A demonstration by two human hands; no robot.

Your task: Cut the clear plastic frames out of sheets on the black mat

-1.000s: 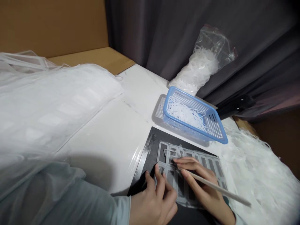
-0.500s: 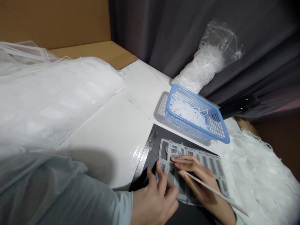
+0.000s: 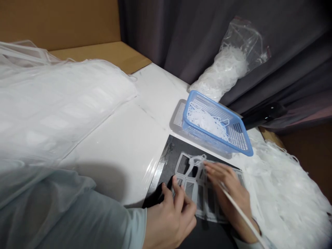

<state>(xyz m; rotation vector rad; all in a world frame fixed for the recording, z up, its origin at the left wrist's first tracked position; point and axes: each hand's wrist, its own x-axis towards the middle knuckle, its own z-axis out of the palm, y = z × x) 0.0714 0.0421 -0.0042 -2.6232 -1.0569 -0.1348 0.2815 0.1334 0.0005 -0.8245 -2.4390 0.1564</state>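
Observation:
A translucent sheet of rectangular ring-shaped cells [image 3: 190, 185] lies on a black board [image 3: 167, 160]. My left hand [image 3: 172, 216] holds nothing; its bent, parted fingertips rest on the sheet's left edge. My right hand [image 3: 229, 190] is closed round a thin pale stick [image 3: 240, 211], which slants back to the lower right; its tip is hidden. By the right fingertips, a soft translucent strip [image 3: 193, 164] is lifted and bent over the top row of cells. Whether the fingers pinch this strip too, I cannot tell.
A blue perforated basket [image 3: 220, 141] holding white ring pieces stands behind the board. A clear bag of white strips [image 3: 223, 69] leans on the dark curtain. Loose translucent material [image 3: 287, 193] is heaped at right. Stacked white sheets [image 3: 59, 107] lie at left.
My right hand has moved right and slightly up, the stick moving with it. The strip near its fingertips is now stretched and bent toward the right. My left hand stays nearly in place.

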